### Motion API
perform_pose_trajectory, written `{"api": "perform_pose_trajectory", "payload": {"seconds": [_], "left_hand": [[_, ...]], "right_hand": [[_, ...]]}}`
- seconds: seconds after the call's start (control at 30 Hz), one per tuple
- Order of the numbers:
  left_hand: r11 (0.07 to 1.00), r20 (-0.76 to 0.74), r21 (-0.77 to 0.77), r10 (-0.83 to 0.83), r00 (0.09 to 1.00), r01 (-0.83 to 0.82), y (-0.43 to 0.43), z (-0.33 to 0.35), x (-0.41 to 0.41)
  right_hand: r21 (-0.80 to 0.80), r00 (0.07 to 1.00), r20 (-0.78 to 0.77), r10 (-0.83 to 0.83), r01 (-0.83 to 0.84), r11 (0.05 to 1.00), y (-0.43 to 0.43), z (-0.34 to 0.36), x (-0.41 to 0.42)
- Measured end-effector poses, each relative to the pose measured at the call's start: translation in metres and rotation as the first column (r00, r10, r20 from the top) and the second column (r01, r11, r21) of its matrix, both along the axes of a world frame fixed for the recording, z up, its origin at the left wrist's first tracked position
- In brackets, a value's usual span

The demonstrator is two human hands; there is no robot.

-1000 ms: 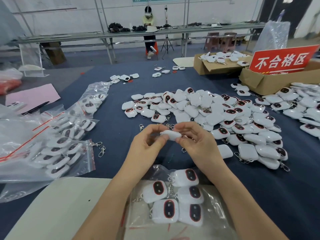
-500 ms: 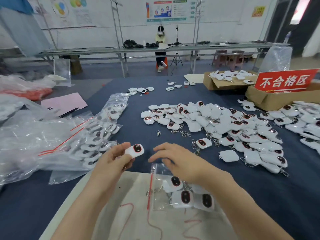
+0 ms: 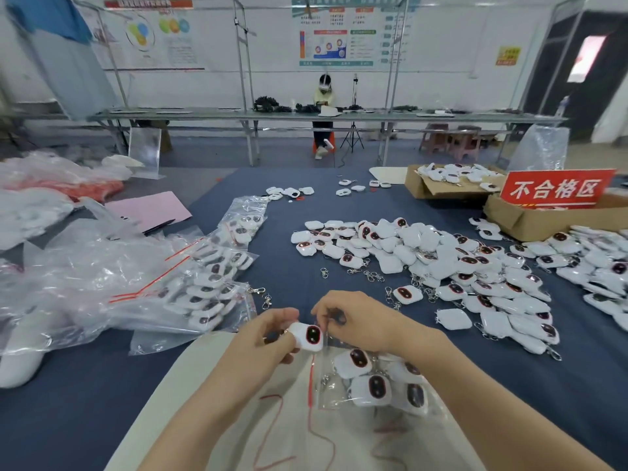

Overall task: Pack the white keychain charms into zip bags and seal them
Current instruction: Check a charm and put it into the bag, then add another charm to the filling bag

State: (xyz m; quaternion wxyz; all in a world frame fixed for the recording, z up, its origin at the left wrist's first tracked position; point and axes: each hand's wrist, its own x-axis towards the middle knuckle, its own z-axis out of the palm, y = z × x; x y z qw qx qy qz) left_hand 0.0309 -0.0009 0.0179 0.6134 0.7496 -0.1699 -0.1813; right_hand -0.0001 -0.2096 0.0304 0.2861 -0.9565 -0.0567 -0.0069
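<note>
- My left hand (image 3: pixel 268 334) pinches a white keychain charm (image 3: pixel 308 335), face up, at the zip bag (image 3: pixel 328 399) mouth.
- My right hand (image 3: pixel 360 322) seems to pinch that mouth's edge; the bag lies right of the charm, by the worktop's near edge.

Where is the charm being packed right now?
Head view, low centre: charm pinched by the left hand, beside the right hand, just above the zip bag.

Worn on the head, at the near edge of the table (image 3: pixel 339 205), facing forward and down along it toward the far edge. Close above the left hand (image 3: pixel 268 338) and right hand (image 3: pixel 367 321), low in frame. Wide-angle: far workbench (image 3: pixel 306 114) and wall (image 3: pixel 272 86) small, bowed at top.
</note>
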Motion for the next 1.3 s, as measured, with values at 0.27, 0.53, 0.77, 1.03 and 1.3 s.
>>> {"api": "perform_pose_trajectory", "payload": {"seconds": [0.27, 0.53, 0.77, 1.03, 1.3], "left_hand": [[0.993, 0.088, 0.066, 0.087, 0.992, -0.093, 0.003, 0.002, 0.0], [0.999, -0.028, 0.032, 0.034, 0.999, -0.033, 0.003, 0.001, -0.004], [0.994, 0.049, 0.099, -0.047, 0.998, 0.042, -0.006, 0.002, -0.009], [0.99, 0.096, 0.14, -0.049, 0.994, 0.035, -0.033, 0.001, -0.015], [0.972, 0.123, 0.198, -0.151, 0.981, 0.125, -0.04, -0.002, -0.005]], "right_hand": [[-0.106, 0.991, -0.111, 0.074, -0.086, 0.991, 0.005, 0.002, -0.005], [-0.133, 0.998, -0.058, 0.039, -0.046, 0.99, 0.004, -0.001, 0.0], [0.133, 1.0, -0.021, -0.001, 0.003, 0.991, -0.001, 0.0, -0.005], [0.228, 1.0, 0.006, -0.021, 0.019, 0.974, 0.0, 0.008, -0.005], [0.275, 0.999, 0.029, -0.039, 0.029, 0.961, -0.001, 0.008, -0.004]]}}
